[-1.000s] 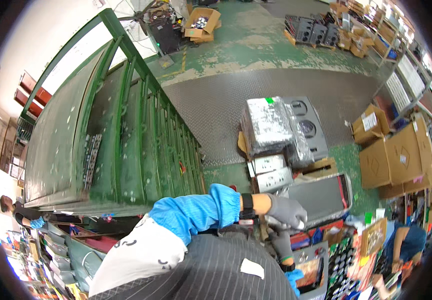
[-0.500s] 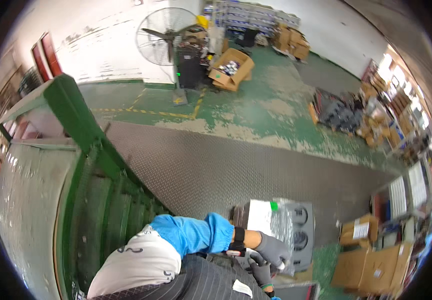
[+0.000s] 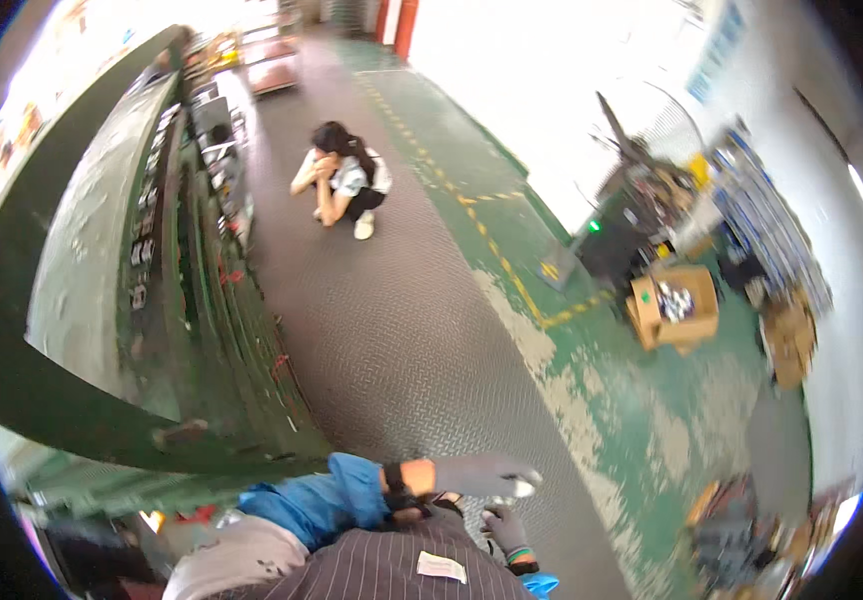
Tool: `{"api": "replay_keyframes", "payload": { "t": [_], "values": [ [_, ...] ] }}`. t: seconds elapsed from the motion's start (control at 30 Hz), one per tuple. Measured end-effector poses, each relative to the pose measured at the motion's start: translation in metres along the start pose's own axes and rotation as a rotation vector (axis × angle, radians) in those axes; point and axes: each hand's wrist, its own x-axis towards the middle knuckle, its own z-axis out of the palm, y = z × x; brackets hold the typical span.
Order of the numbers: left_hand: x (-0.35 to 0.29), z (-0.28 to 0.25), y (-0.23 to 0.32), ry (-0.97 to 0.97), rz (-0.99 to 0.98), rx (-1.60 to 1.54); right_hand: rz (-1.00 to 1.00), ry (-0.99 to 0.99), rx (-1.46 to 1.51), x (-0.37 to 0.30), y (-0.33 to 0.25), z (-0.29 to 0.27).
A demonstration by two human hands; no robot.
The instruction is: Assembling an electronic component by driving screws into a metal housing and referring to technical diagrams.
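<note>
My left hand (image 3: 482, 475), in a grey glove with pale fingertips, reaches across to the right in front of my body. Its fingers look stretched out and close together, and I see nothing held in them. A blue sleeve (image 3: 327, 495) covers that forearm, with a black band (image 3: 399, 487) at the wrist. Just below and to the right is my right hand (image 3: 505, 530), also in a grey glove with pale fingertips. Its fingers are loosely bent and apart, with no object visible between them. A small gap separates the hands, above the dark metal floor.
A large green machine frame (image 3: 82, 410) stands close on my left. Farther along the patterned metal floor (image 3: 392, 330), a person (image 3: 347, 180) squats. To the right are a fan (image 3: 642, 140), an open cardboard box (image 3: 697, 325) and dark stacked items (image 3: 737, 530).
My view has swung left, bringing the squatting person into sight. The wrapped grey panels beneath my hands have left the view. My hands, overlapping before, are now slightly apart.
</note>
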Motion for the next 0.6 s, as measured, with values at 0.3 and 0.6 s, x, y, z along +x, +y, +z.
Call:
{"api": "replay_keyframes", "payload": {
  "t": [0.3,0.6],
  "values": [
    [-0.111,-0.081,-0.326,0.478,-0.735,0.567,-0.286,-0.032,-0.361,0.201,-0.054,-0.200],
    [-0.063,-0.037,-0.404,0.304,-1.411,0.489,-0.468,-0.204,-0.464,0.433,-0.218,-0.233]
  ]
}}
